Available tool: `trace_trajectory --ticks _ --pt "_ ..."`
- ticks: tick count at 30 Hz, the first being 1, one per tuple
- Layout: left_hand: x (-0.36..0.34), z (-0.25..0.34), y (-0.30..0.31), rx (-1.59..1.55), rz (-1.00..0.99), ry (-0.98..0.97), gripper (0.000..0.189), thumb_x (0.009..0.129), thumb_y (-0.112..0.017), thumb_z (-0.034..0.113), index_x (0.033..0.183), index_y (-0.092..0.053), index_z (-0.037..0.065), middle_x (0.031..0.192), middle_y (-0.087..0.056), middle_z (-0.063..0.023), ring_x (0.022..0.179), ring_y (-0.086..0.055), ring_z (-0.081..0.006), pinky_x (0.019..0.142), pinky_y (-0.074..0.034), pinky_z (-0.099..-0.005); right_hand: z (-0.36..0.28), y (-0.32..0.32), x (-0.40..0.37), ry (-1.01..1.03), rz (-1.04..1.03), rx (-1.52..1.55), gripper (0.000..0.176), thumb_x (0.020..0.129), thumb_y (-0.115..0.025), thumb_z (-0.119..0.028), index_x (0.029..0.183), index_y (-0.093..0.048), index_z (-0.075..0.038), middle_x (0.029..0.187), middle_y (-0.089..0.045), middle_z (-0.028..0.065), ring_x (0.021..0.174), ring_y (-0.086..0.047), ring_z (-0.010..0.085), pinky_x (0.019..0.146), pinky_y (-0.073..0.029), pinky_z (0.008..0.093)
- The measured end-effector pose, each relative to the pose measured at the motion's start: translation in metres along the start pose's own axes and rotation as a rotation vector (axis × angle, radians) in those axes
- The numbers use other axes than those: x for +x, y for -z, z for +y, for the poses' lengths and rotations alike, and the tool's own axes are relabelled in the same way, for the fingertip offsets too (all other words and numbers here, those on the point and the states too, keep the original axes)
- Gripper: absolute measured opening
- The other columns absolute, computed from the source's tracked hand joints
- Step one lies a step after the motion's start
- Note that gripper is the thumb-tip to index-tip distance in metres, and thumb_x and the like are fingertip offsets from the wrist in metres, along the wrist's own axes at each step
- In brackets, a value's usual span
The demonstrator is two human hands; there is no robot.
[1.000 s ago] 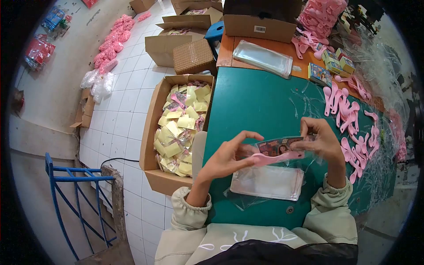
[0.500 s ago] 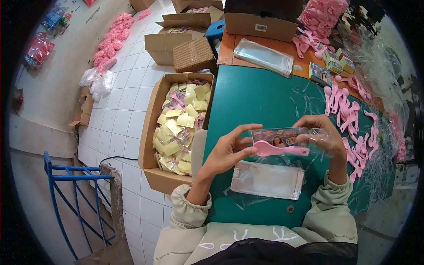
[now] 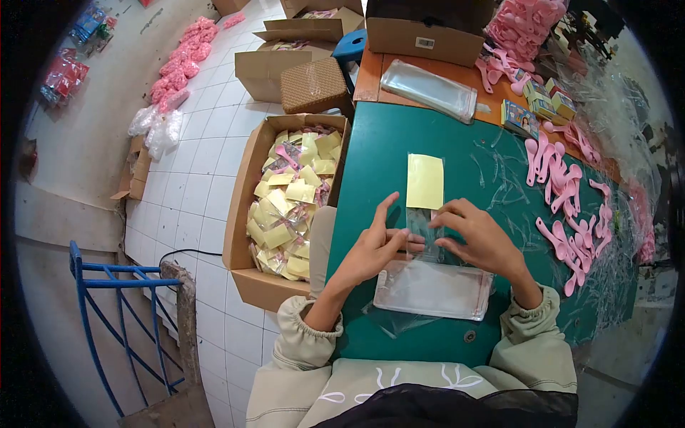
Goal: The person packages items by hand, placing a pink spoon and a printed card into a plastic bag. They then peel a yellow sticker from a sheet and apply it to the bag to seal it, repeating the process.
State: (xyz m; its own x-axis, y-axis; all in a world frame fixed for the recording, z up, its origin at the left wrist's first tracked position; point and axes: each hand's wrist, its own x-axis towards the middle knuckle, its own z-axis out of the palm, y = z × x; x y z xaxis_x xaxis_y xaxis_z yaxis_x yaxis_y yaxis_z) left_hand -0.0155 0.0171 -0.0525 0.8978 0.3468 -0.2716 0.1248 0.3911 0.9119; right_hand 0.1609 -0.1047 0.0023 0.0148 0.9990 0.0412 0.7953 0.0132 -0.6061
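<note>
A clear plastic bag with a pale yellow card showing at its far end is held upright-lengthwise over the green table. My left hand grips the near part of the bag between thumb and fingers, its index finger stretched away. At the bag's right side is my right hand, its thumb and index finger apart beside the plastic. A trace of pink shows just below the card; the rest of the spoon is hidden. Under both hands lies a stack of clear bags.
On the right of the green table lie several pink spoons and plastic scraps. Small card stacks and more clear bags lie farther back. To the left stands a carton of packed bags.
The bag has turned from crosswise to lengthwise, so its yellow card back now shows instead of the printed front and spoon. My right hand has moved left and nearer, off the bag's end.
</note>
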Motion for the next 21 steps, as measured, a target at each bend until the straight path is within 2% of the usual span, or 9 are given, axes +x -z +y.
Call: trace_trajectory --ticks 3,6,8,12,18,21 --pt "0.001 -0.007 0.004 0.181 -0.016 -0.092 0.061 0.094 -0.046 0.007 0.141 -0.009 0.006 0.096 -0.064 -0.0182 0.089 -0.064 -0.0196 0.074 -0.053 -0.0307 -0.007 -0.010 0.002 0.003 0.002 0.010 0.024 0.072 -0.069 -0.011 0.091 -0.056 -0.005 0.091 -0.052 0.0118 0.089 -0.053 0.0296 0.074 -0.046 0.0385" --pt "-0.002 -0.003 0.002 0.163 0.001 -0.031 0.062 0.093 -0.044 0.001 0.143 -0.010 0.014 0.099 -0.060 -0.0151 0.089 -0.060 -0.0150 0.079 -0.051 -0.0292 -0.011 -0.027 0.003 0.049 0.035 0.044 0.022 0.071 -0.069 -0.010 0.086 -0.054 -0.004 0.087 -0.050 0.0118 0.086 -0.052 0.0292 0.072 -0.045 0.0386" --pt "-0.003 0.002 -0.001 0.134 0.013 -0.003 0.062 0.093 -0.044 0.001 0.143 -0.010 0.014 0.095 -0.060 -0.0124 0.086 -0.059 -0.0133 0.079 -0.052 -0.0290 -0.012 -0.032 0.003 0.039 0.039 0.064 0.022 0.071 -0.070 -0.010 0.084 -0.054 -0.003 0.086 -0.050 0.0121 0.085 -0.051 0.0296 0.072 -0.045 0.0387" --pt "0.001 -0.007 0.000 0.096 0.042 -0.045 0.062 0.092 -0.048 0.005 0.142 -0.012 0.009 0.083 -0.064 -0.0118 0.074 -0.060 -0.0120 0.071 -0.051 -0.0286 -0.015 -0.036 0.005 0.112 0.089 -0.058 0.021 0.069 -0.069 -0.010 0.081 -0.054 -0.003 0.084 -0.049 0.0115 0.083 -0.051 0.0290 0.072 -0.044 0.0384" --pt "0.002 -0.008 0.000 0.115 0.072 -0.014 0.060 0.092 -0.049 0.010 0.142 -0.015 0.009 0.077 -0.063 -0.0096 0.070 -0.057 -0.0089 0.063 -0.047 -0.0265 -0.017 -0.043 0.005 0.269 0.154 -0.374 0.014 0.071 -0.061 -0.011 0.080 -0.055 -0.002 0.081 -0.048 0.0096 0.079 -0.051 0.0243 0.073 -0.042 0.0354" --pt "0.004 -0.004 0.001 0.134 0.072 0.056 0.060 0.094 -0.048 0.007 0.142 -0.013 0.011 0.084 -0.060 -0.0078 0.079 -0.059 -0.0107 0.072 -0.052 -0.0269 -0.017 -0.046 0.004 0.323 0.157 -0.502 0.013 0.072 -0.057 -0.012 0.080 -0.055 -0.001 0.079 -0.048 0.0089 0.077 -0.050 0.0227 0.072 -0.042 0.0353"
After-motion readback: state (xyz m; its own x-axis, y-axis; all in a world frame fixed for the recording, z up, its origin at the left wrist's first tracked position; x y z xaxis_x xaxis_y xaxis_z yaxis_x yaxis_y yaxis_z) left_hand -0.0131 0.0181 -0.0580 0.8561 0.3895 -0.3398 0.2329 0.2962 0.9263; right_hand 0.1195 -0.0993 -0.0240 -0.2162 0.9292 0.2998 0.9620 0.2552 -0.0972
